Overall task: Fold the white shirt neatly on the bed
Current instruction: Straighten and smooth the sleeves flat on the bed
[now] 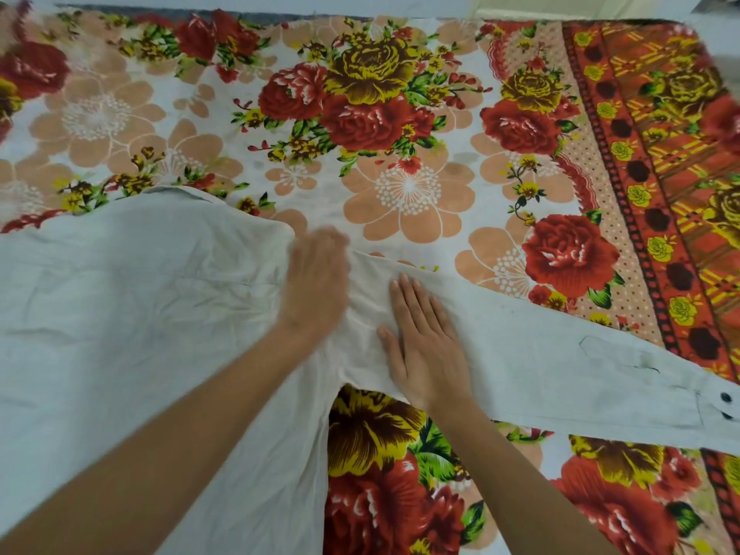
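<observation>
The white shirt (132,298) lies spread flat on the flowered bed sheet (400,126), its body filling the left half of the view. One long sleeve (580,366) stretches out to the right, ending in a cuff with dark buttons (724,406) at the frame's edge. My right hand (424,346) presses flat, fingers together, on the sleeve near the shoulder seam. My left hand (316,282) is motion-blurred and rests palm down on the shoulder area just left of it; its fingers look extended, holding nothing.
The sheet carries red and yellow roses, with an orange patterned border (660,162) down the right side. The bed's far edge (400,14) runs along the top against a pale wall. Bare sheet lies beyond the shirt and to its right.
</observation>
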